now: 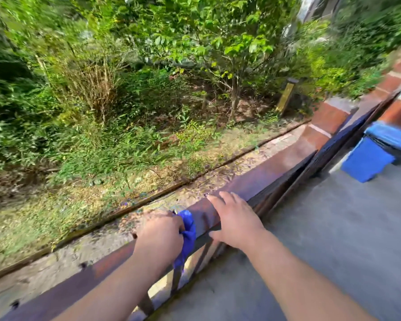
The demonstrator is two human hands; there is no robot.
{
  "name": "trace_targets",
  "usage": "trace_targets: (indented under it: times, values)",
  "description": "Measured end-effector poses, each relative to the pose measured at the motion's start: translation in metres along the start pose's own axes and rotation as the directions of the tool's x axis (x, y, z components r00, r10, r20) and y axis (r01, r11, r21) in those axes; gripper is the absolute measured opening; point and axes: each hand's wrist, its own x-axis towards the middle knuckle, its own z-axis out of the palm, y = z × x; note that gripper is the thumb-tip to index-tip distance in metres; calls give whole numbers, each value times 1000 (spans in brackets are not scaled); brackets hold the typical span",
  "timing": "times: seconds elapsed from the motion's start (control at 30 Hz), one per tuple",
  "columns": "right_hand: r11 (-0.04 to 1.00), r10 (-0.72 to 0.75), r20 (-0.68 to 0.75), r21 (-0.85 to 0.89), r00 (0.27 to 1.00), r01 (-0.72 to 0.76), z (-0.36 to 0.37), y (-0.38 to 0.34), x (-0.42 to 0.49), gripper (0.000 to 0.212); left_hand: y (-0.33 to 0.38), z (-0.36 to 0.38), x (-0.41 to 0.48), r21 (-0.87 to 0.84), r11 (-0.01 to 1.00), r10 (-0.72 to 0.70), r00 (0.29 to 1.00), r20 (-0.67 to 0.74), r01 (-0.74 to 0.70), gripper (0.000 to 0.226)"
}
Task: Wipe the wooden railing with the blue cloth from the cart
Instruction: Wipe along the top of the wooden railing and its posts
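The brown wooden railing point(259, 179) runs diagonally from the lower left to the upper right. My left hand point(160, 235) presses down on its top and is shut on the blue cloth point(188, 232), which bunches out to the right of the fingers and hangs over the near side of the rail. Just to the right, my right hand point(236, 218) lies flat on the rail with its fingers spread and its thumb on the near side; it holds nothing. The picture is blurred by motion.
A blue bin point(377, 151) with a black liner stands on the grey concrete floor point(333, 228) at the right, near a brick post point(329, 117). Beyond the railing lie a gravel strip, a thin rail or pipe, grass and dense bushes. Slats hang under the rail.
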Motion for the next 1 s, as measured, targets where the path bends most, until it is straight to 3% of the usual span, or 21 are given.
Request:
trace_targets:
  times: [0.2, 0.53, 0.77, 1.0]
  values:
    - [996, -84, 53, 13, 995, 83, -4, 60, 39, 106, 47, 7, 45, -60, 998, 19, 1000, 8, -18, 29]
    - [968, -250, 82, 28, 965, 249, -11, 187, 88, 91, 147, 17, 128, -22, 999, -45, 999, 7, 45, 24]
    - [974, -225, 97, 39, 970, 222, -21, 283, 115, 95, 210, 27, 180, -29, 994, -106, 994, 2, 106, 26]
    - [984, -174, 98, 59, 980, 169, -17, 334, 137, 93, 259, 39, 235, -76, 996, -40, 999, -12, 39, 24]
